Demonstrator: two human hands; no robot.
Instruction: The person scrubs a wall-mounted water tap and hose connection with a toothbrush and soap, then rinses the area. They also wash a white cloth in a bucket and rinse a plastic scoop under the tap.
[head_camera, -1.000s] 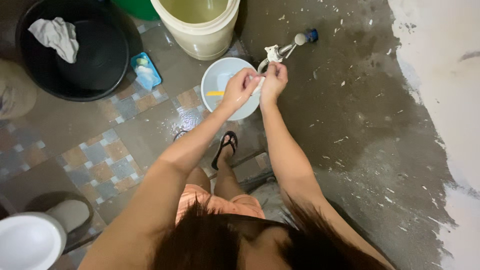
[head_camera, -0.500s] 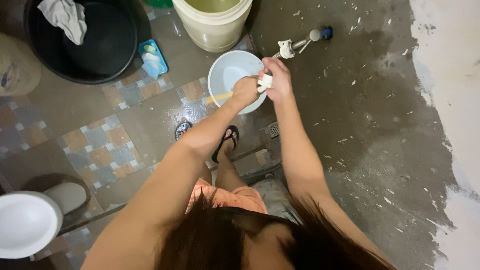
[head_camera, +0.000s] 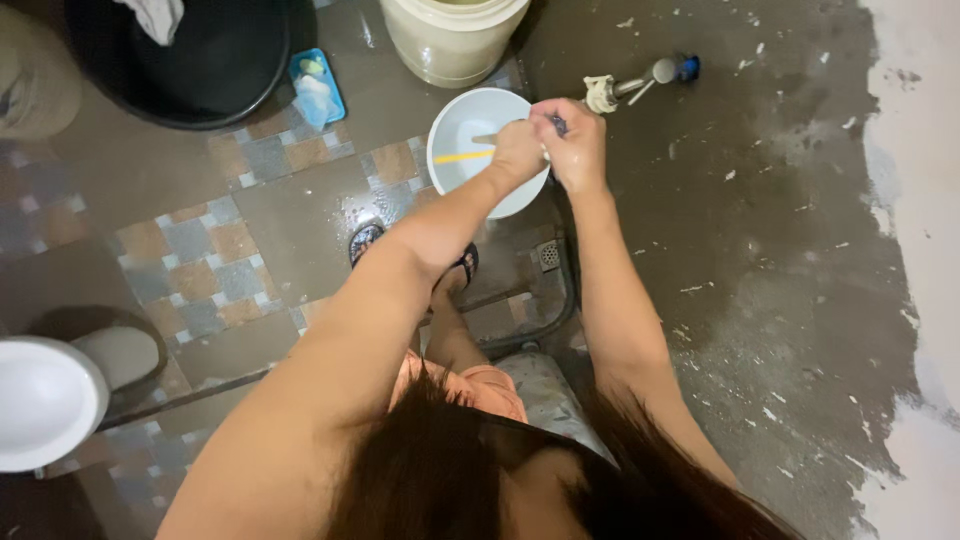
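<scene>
A black tub (head_camera: 200, 70) sits at eleven o'clock, a blue soap dish (head_camera: 318, 88) beside it. A cream bucket (head_camera: 455, 40) stands at twelve. A white toilet bowl (head_camera: 40, 400) lies at eight.

Two hands, the left hand (head_camera: 517, 155) and the right hand (head_camera: 572, 150), meet over one pale blue basin (head_camera: 470, 120). One yellow stick (head_camera: 462, 157) lies in the basin. One wall tap (head_camera: 640, 82) projects from the grey wall. One cream bucket (head_camera: 452, 40) stands above the basin. One black tub (head_camera: 215, 75) holds one white cloth (head_camera: 155, 15). One small blue tray (head_camera: 318, 85) lies on the tiled floor (head_camera: 200, 260). Two black sandals show: one (head_camera: 364, 240) on the left, one (head_camera: 462, 268) partly hidden by the forearm. One floor drain (head_camera: 549, 255). One white bowl-shaped rim (head_camera: 40, 400) sits at the left edge.
</scene>
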